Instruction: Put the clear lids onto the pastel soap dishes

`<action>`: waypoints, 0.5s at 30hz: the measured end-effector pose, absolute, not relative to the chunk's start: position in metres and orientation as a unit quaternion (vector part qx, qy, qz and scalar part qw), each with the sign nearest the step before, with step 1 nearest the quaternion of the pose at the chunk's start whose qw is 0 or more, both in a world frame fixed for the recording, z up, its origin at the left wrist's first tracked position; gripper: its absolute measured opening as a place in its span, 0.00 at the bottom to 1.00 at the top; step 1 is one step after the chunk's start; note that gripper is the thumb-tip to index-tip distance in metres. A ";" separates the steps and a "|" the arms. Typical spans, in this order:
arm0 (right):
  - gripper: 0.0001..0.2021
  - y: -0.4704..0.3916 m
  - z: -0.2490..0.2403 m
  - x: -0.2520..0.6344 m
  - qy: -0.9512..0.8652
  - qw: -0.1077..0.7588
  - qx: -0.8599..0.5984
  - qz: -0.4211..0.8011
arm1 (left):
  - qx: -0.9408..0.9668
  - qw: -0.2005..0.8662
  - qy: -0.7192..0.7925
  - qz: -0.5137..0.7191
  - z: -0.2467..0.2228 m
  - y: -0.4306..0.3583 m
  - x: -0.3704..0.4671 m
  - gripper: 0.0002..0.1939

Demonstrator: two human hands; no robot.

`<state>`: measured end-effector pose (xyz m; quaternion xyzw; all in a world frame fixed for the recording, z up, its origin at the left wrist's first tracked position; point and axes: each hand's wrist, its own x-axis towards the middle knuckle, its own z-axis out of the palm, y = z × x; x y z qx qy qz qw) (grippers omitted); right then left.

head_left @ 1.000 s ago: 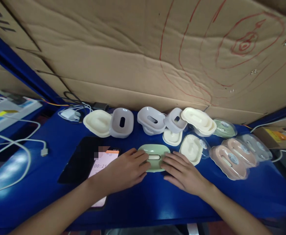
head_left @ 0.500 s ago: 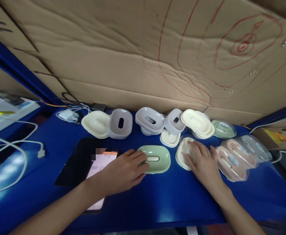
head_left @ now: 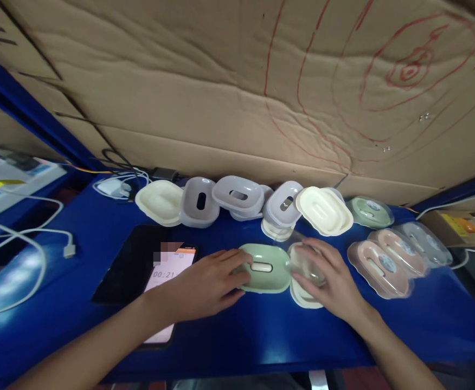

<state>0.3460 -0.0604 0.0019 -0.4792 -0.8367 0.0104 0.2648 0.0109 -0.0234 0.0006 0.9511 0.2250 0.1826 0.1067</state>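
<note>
Touching left rim of green dish (head_left: 272, 283) with left hand (head_left: 213, 284); cannot tell whether pinched. Holding clear cover (head_left: 311, 270) in right hand (head_left: 332, 279), just right of dish, over cream tray (head_left: 306, 297). Located green dish flat on tabletop (head_left: 241, 346), between hands. Judged partway: cream showing in its slot, not yet covered. Noted covers on pink dishes (head_left: 370, 266), pale grey dish (head_left: 424, 244) and far green dish (head_left: 370, 212). Counted as uncovered: grey bowls (head_left: 199, 216) along back.
</note>
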 end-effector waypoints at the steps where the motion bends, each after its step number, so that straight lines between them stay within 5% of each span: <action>1: 0.23 -0.061 0.002 0.343 -0.852 0.265 -0.452 0.019 | 0.948 0.106 0.230 0.190 0.000 -0.024 0.011 0.14; 8: 0.26 -0.062 -0.010 0.323 -0.915 0.227 -0.330 0.038 | 0.925 0.137 0.287 0.210 -0.003 -0.023 0.009 0.35; 15: 0.25 -0.061 -0.009 0.308 -0.932 0.175 -0.316 -0.008 | 0.916 0.164 0.302 0.206 -0.006 -0.022 0.006 0.39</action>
